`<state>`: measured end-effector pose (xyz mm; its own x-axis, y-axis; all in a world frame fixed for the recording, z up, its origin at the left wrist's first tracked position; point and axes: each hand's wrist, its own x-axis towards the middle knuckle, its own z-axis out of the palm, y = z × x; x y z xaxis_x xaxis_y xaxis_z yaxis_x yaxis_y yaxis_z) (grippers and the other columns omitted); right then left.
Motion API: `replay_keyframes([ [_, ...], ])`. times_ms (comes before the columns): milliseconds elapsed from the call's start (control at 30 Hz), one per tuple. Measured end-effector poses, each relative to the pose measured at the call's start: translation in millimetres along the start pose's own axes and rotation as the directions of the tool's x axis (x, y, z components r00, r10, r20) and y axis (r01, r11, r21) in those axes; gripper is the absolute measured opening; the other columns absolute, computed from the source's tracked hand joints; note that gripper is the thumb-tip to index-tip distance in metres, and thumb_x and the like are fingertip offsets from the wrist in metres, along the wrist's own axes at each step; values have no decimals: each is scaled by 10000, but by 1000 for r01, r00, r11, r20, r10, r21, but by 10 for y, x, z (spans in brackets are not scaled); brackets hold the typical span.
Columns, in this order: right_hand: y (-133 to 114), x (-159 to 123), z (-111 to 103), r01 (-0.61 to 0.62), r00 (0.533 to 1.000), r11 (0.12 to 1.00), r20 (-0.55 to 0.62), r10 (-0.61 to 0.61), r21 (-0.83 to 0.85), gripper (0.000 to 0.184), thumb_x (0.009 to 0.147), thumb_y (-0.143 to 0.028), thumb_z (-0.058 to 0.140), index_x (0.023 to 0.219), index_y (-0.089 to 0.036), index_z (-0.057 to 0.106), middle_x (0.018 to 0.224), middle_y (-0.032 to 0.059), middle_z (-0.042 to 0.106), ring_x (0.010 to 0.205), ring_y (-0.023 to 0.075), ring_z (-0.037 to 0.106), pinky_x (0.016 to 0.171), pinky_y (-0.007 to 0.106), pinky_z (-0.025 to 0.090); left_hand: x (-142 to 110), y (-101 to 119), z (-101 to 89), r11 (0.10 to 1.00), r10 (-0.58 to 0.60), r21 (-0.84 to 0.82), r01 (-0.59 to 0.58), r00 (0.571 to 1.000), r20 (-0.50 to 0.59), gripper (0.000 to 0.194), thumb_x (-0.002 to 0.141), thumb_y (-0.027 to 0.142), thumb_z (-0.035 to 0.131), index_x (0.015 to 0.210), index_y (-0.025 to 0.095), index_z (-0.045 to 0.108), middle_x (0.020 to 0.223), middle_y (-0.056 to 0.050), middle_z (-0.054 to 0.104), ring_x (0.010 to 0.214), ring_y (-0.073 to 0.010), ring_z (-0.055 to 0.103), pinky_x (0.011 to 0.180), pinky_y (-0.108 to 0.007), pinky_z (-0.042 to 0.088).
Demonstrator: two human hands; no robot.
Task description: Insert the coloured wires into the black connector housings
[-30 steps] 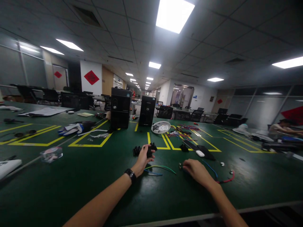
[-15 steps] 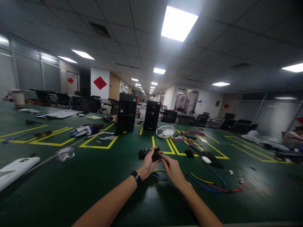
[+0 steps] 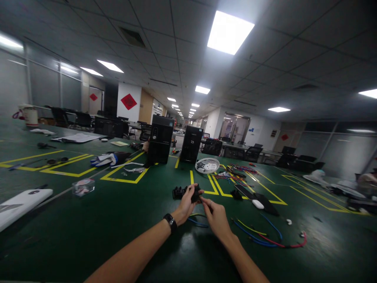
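My left hand, with a dark band on its wrist, is closed around a small black blocky part above the table. My right hand is pinched close to the near right side of that part; whatever sits between its fingertips is too small to make out. Another dark, toothed piece shows just left of my left fingers, and I cannot tell whether it joins the held part. Under my hands lie short blue and yellow-green wires. Longer blue, yellow and red wires curve to the right.
Two black computer towers stand at the back. A round white basket sits beside a tangle of coloured wires. A clear box, gloves and a white case lie leftward. A white earbud case rests rightward.
The camera view has turned slightly, so the scene shifts a little to the right. My right hand has tilted slightly at the black part; my left hand keeps its hold.
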<state>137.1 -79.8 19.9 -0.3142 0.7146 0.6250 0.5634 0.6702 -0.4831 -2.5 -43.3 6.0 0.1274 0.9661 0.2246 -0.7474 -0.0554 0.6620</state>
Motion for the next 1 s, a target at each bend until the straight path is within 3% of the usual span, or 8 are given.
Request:
replay_keyframes([
  [400, 46, -80, 18, 111, 991, 966, 96, -91, -232, 335, 920, -206, 422, 1178, -148, 628, 921, 119, 701, 848, 231, 667, 770, 334, 508, -57, -56, 70, 991, -8, 136, 5, 1000, 18, 461, 811, 537, 566, 1127, 219, 458, 900, -48, 625, 705, -143, 599, 669, -276, 448],
  [567, 54, -70, 31, 54, 994, 982, 99, -37, -182, 307, 918, -200, 429, 1154, -151, 620, 934, 103, 706, 844, 221, 670, 758, 312, 492, -66, -8, 21, 904, 119, 413, -110, 993, 5, 426, 817, 548, 543, 1083, 217, 514, 796, -5, 573, 639, -122, 538, 576, -234, 412],
  [700, -79, 115, -169, 85, 962, 991, 269, -54, -108, 258, 920, -220, 440, 1027, -172, 670, 802, 52, 712, 722, 186, 664, 677, 266, 469, -75, 59, 26, 780, 200, 576, -243, 970, 137, 331, 828, 477, 570, 997, 192, 567, 683, 18, 536, 550, -99, 463, 522, -218, 363],
  [800, -144, 334, -489, 168, 904, 982, 410, -120, -82, 252, 905, -249, 467, 980, -197, 702, 809, 42, 724, 712, 178, 661, 668, 254, 462, -22, 164, 53, 842, 207, 496, -213, 976, 67, 305, 833, 467, 566, 972, 197, 540, 686, 18, 548, 513, -97, 468, 493, -221, 362],
  [867, -117, 429, -695, 104, 968, 985, 241, -69, -135, 271, 898, -284, 471, 992, -195, 710, 844, 61, 732, 750, 196, 667, 692, 272, 474, 52, 330, 12, 898, 302, 379, -224, 940, -161, 275, 847, 465, 546, 943, 210, 512, 667, 30, 542, 488, -90, 464, 489, -217, 362],
  [900, -85, 441, -765, 22, 998, 986, 59, -13, -166, 293, 901, -305, 461, 1008, -186, 707, 869, 77, 733, 776, 210, 669, 711, 289, 481, 93, 435, -36, 915, 349, 322, -242, 876, -332, 263, 856, 465, 534, 937, 218, 496, 645, 40, 535, 482, -89, 462, 495, -215, 363],
  [967, -5, 388, -792, -135, 959, 976, -271, 86, -170, 342, 913, -340, 432, 1048, -162, 691, 933, 112, 727, 830, 237, 669, 748, 329, 492, 172, 629, -163, 916, 373, 305, -262, 837, -400, 262, 881, 475, 489, 971, 228, 476, 644, 42, 544, 524, -95, 496, 525, -211, 374],
  [1000, 34, 332, -741, -168, 942, 974, -317, 112, -154, 353, 918, -347, 423, 1060, -157, 685, 944, 120, 724, 837, 245, 669, 752, 343, 498, 204, 688, -226, 915, 380, 300, -271, 828, -413, 272, 882, 483, 486, 981, 230, 473, 655, 37, 559, 543, -96, 511, 535, -210, 377],
])
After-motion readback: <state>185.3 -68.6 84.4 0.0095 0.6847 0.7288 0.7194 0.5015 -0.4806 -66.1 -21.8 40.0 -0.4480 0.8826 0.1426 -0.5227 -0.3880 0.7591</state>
